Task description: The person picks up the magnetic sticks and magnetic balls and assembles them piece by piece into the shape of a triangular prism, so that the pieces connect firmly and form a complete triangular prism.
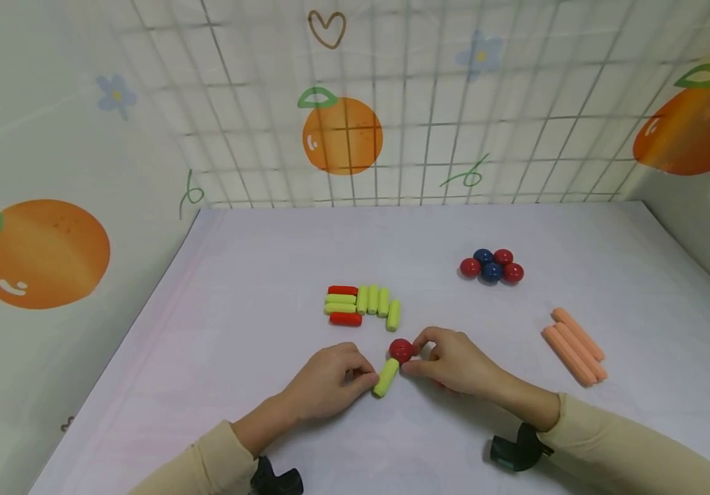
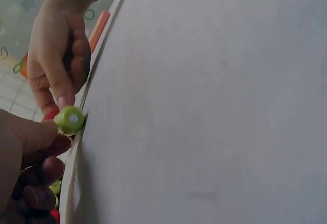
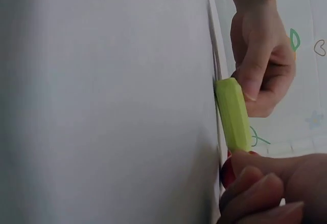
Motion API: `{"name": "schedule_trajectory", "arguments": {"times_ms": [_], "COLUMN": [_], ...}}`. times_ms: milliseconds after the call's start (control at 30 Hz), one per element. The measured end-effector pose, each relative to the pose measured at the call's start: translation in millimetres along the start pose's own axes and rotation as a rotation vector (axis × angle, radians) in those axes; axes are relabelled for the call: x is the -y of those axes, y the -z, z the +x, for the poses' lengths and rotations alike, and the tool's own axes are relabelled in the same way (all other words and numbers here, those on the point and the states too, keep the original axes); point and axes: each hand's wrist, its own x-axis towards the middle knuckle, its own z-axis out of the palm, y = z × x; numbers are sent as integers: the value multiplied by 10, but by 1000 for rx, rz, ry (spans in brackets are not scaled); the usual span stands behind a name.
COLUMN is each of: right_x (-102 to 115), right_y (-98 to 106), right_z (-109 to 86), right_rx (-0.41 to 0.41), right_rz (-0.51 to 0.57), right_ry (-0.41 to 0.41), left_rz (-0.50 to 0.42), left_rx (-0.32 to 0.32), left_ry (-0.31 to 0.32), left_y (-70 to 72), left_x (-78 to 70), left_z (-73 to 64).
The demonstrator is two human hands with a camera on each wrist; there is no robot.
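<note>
Near the middle of the table, a short yellow-green faceted stick [image 1: 386, 377] lies slanted, its upper end against a shiny red ball [image 1: 401, 350]. My left hand [image 1: 330, 381] pinches the stick's lower end with thumb and index finger. From the right, the thumb and index finger of my right hand [image 1: 456, 361] hold the red ball, the thumb close to where ball and stick meet. In the left wrist view the stick [image 2: 70, 119] is seen end-on, with a pale spot at its centre. The right wrist view shows the stick [image 3: 233, 112] lengthwise; the ball [image 3: 228, 173] is mostly hidden by fingers.
Beyond the hands lie several yellow-green sticks [image 1: 373, 300] in rows, with two red sticks [image 1: 345, 320] beside them. A cluster of red and blue balls [image 1: 491, 271] sits at the back right. Three orange sticks [image 1: 575, 346] lie at the right. A patterned curtain [image 1: 256, 137] surrounds the table.
</note>
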Motion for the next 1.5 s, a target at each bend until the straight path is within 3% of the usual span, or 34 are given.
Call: {"name": "schedule_trajectory", "arguments": {"times_ms": [133, 367, 600, 900, 1067, 1233, 1500], "right_x": [9, 44, 58, -149, -341, -563, -838], "right_y": [-29, -65, -40, 272, 692, 1126, 1415], "right_z": [5, -29, -82, -36, 46, 140, 298], "right_rx": [18, 58, 66, -85, -235, -357, -396], "right_rz": [-5, -46, -44, -32, -66, -34, 61], "right_ry": [30, 103, 138, 30, -46, -149, -322], "left_rz": [10, 49, 131, 138, 127, 94, 30], "left_rx": [-10, -40, -81, -161, -164, -147, -131], "left_ry": [-18, 52, 2, -8, 10, 60, 94], "left_y": [-19, -33, -11, 58, 108, 140, 130], "left_x": [-45, -75, -36, -9, 5, 8, 29], "left_z": [2, 33, 48, 31, 23, 25, 27]}}
